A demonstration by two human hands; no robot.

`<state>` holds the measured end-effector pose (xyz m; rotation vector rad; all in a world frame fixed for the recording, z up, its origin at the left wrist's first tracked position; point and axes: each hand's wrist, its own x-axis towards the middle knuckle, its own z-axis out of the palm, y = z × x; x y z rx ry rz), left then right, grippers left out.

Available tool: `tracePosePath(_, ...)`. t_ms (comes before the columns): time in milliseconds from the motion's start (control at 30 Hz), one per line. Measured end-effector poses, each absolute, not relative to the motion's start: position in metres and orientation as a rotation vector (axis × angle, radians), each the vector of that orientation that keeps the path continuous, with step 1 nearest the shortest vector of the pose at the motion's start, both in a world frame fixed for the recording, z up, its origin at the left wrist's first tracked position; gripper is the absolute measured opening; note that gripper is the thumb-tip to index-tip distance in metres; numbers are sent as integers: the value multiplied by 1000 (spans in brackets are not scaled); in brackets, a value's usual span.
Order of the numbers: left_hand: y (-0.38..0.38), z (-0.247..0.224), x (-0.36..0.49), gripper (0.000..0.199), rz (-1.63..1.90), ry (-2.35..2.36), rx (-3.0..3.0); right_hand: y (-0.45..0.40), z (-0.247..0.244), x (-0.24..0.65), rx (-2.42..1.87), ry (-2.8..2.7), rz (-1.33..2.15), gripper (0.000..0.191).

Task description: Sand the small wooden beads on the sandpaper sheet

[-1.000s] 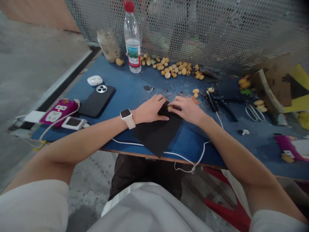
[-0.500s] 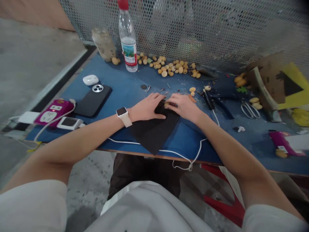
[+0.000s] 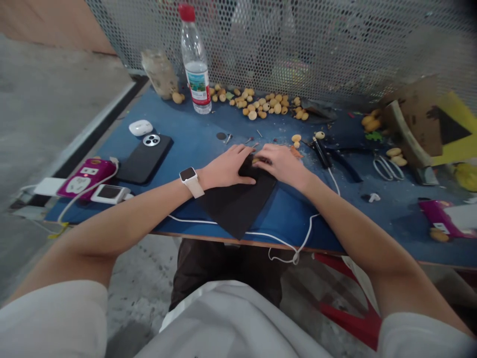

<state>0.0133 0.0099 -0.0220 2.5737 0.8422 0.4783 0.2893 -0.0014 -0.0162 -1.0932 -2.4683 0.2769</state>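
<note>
No legible lettering or numbers, red-and-blue label [image 3: 198, 88] too small to read, on clear bottle [image 3: 192, 49], far edge of blue table [image 3: 194, 134]

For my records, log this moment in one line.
left hand: on black sheet | right hand: holding small tan piece | beyond: red-capped bottle, standing

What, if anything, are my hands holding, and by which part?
Your right hand pinches a small tan piece; exactly where is hidden by the fingers. Your left hand lies spread on the black sheet.
</note>
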Motion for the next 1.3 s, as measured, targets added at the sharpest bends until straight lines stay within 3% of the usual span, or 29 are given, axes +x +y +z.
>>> tracePosePath(700, 8, -22, 16, 100, 445, 879, 2582, -2, -14, 292, -1056, -2400, 364, 20)
tracePosePath(1033, 10, -25, 16, 104, 449, 879, 2574, 2, -14, 300, -1022, -2406, 363, 33)
tracePosePath(1300, 8, -25, 15, 112, 482, 862, 2543, 7, -16, 308, -988, -2417, 393, 31)
